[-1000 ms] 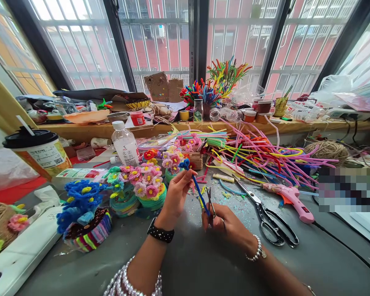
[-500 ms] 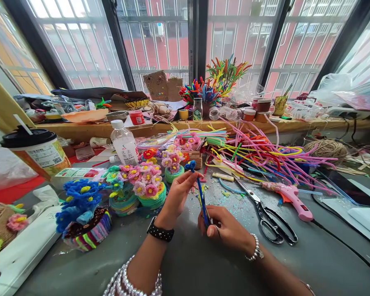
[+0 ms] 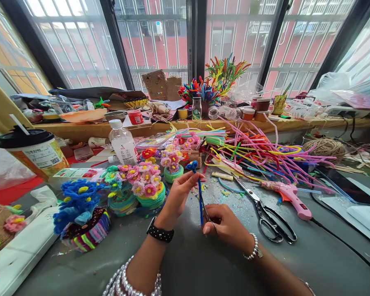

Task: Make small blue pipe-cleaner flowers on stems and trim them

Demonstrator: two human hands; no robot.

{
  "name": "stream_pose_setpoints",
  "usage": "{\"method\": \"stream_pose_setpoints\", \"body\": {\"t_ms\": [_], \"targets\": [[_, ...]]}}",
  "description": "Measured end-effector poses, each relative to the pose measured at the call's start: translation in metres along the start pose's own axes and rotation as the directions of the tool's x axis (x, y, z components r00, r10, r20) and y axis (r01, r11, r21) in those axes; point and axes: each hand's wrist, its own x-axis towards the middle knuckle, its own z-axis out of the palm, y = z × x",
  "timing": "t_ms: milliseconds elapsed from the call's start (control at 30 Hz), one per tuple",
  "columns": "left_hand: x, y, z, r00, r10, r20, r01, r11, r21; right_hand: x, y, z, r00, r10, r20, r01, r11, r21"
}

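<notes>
My left hand (image 3: 178, 196) pinches the top of a blue pipe-cleaner flower (image 3: 192, 166), whose blue stem (image 3: 200, 201) runs down toward my right hand. My right hand (image 3: 224, 225) is closed around small scissors (image 3: 206, 213), their blades lying against the lower stem. Both hands hover just above the grey table (image 3: 203, 263), near its middle. Just left of my left hand stand finished pots of pink pipe-cleaner flowers (image 3: 144, 183).
Large black scissors (image 3: 267, 218) and a pink glue gun (image 3: 288, 195) lie to the right. Loose pipe cleaners (image 3: 265, 154) pile behind them. A blue flower pot (image 3: 80, 213), a plastic bottle (image 3: 123, 144) and a lidded drink cup (image 3: 33, 152) stand at left. A cluttered wooden shelf (image 3: 172, 125) runs below the windows.
The stem has swung from slanted to nearly upright. My right hand has shifted slightly left and down along it, and the small scissors' blades have closed against the stem.
</notes>
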Motion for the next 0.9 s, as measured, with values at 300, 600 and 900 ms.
{"method": "stream_pose_setpoints", "body": {"t_ms": [300, 600, 900], "targets": [[0.0029, 0.0016, 0.0001, 0.988, 0.012, -0.155, -0.039, 0.984, -0.172, 0.0004, 0.0040, 0.0031, 0.988, 0.110, -0.109, -0.112, 0.994, -0.009], [0.0003, 0.0026, 0.0021, 0.998, -0.059, 0.009, 0.060, 0.994, -0.093, 0.0004, 0.0025, -0.0046, 0.998, -0.019, 0.064, 0.023, 0.997, -0.076], [-0.0014, 0.0018, 0.0020, 0.997, -0.072, 0.040, 0.071, 0.997, 0.020, -0.0003, 0.0009, -0.0001, 1.000, 0.010, 0.011, -0.009, 0.998, -0.055]]}}
